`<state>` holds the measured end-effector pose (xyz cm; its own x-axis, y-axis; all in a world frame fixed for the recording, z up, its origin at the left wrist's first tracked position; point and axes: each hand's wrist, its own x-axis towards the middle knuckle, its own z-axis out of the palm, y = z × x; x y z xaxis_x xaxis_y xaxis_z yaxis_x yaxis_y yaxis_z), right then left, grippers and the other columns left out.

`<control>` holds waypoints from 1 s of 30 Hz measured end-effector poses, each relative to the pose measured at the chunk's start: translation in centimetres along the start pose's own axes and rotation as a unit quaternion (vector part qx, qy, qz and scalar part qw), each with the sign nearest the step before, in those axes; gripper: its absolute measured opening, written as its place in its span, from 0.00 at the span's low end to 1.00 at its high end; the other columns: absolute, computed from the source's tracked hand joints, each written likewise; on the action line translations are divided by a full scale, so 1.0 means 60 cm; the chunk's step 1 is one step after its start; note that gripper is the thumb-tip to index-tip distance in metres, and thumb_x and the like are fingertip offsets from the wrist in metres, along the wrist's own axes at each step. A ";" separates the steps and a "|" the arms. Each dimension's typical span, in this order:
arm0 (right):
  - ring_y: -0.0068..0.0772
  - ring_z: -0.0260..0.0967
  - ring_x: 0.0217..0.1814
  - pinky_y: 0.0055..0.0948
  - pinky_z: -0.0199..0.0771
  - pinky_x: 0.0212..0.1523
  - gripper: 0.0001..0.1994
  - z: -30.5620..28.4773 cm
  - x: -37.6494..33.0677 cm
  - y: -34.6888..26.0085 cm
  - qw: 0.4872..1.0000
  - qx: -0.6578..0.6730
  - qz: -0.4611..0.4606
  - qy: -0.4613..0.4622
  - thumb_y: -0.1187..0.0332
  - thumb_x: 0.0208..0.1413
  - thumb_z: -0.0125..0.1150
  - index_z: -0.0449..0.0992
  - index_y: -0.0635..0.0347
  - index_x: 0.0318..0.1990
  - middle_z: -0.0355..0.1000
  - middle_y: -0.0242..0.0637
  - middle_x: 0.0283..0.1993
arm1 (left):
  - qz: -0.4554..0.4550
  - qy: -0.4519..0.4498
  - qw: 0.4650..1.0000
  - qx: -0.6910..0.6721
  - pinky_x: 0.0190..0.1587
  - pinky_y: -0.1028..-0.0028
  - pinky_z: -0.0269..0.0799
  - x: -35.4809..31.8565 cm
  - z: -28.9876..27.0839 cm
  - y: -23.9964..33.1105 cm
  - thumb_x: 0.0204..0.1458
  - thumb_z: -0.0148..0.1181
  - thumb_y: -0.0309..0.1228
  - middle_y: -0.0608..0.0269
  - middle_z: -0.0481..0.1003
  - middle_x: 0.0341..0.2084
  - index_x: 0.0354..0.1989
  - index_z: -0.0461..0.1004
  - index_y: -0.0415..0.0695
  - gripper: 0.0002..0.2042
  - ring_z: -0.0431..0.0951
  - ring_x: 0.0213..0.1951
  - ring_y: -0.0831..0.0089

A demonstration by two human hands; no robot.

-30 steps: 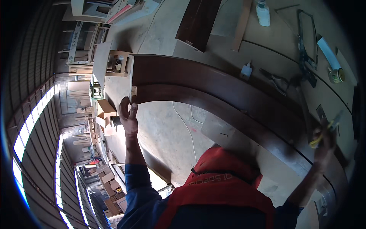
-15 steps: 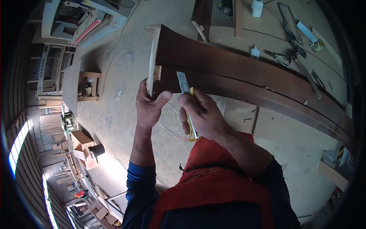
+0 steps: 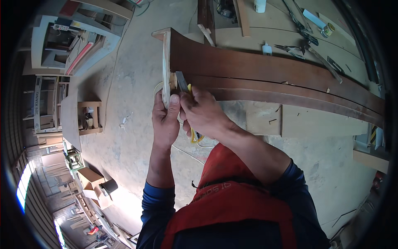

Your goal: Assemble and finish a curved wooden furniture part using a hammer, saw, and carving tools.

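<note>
A long reddish-brown wooden panel (image 3: 232, 64) stretches from the middle to the right, with a pale, raw end edge (image 3: 166, 62) at its left. My left hand (image 3: 166, 118) grips the lower corner of that end, thumb on the near face and fingers behind it, partly hidden. In my right hand (image 3: 205, 110) is a yellow utility knife (image 3: 182, 82), its wide grey blade pointing up and away. The blade lies against or just beside a small light wood block (image 3: 173, 81) on the panel's inner face; contact is hard to tell. Both hands are almost touching.
Beyond the panel, a worktable holds a small white bottle (image 3: 267, 50), pliers (image 3: 292, 50), a hammer (image 3: 325, 62) and a tape roll (image 3: 327, 30). On the floor at left stand a wooden stool (image 3: 90, 118), an open cardboard box (image 3: 93, 182) and a dark bucket (image 3: 109, 186).
My right hand has moved left with the knife, bringing the blade to the small block. My left thumb now lies closer against the panel's end. The view has shifted slightly.
</note>
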<state>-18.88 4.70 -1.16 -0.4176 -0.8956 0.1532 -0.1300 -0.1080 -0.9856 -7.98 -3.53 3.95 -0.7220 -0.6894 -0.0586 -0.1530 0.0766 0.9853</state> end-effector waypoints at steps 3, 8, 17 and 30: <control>0.38 0.75 0.19 0.38 0.76 0.17 0.12 0.000 0.008 -0.003 0.999 -0.022 -0.019 0.026 0.66 0.72 0.46 0.65 0.69 0.43 0.70 0.42 0.24 | -0.005 -0.009 1.000 -0.020 0.29 0.78 0.74 -0.001 -0.005 -0.006 0.73 0.47 0.45 0.63 0.76 0.36 0.59 0.66 0.40 0.19 0.75 0.30 0.81; 0.42 0.78 0.22 0.36 0.80 0.25 0.13 -0.010 0.011 -0.021 0.906 -0.392 -0.156 0.024 0.67 0.70 0.50 0.67 0.73 0.45 0.72 0.49 0.31 | -0.059 0.036 0.983 -0.168 0.49 0.73 0.74 0.001 -0.011 -0.048 0.75 0.35 0.53 0.60 0.76 0.55 0.67 0.65 0.42 0.28 0.77 0.50 0.72; 0.41 0.79 0.22 0.37 0.81 0.28 0.15 -0.019 0.022 -0.018 0.983 -0.177 -0.008 -0.051 0.66 0.71 0.48 0.67 0.77 0.45 0.73 0.51 0.32 | -0.077 -0.042 0.954 -0.286 0.64 0.65 0.67 -0.006 -0.019 -0.065 0.74 0.31 0.56 0.56 0.71 0.64 0.73 0.59 0.40 0.33 0.72 0.64 0.64; 0.47 0.82 0.33 0.48 0.81 0.37 0.15 -0.008 0.020 -0.038 0.962 -0.270 0.003 -0.037 0.68 0.70 0.46 0.68 0.78 0.45 0.72 0.54 0.31 | -0.071 -0.140 0.987 0.021 0.71 0.62 0.56 0.078 -0.102 0.005 0.73 0.40 0.54 0.57 0.72 0.64 0.70 0.65 0.40 0.31 0.67 0.67 0.66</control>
<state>-19.54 4.07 1.29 -0.3583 -0.9256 0.1222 -0.5848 0.1204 -0.8022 -7.28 -11.16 4.95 -0.8485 -0.4697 -0.2436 -0.2902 0.0281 0.9566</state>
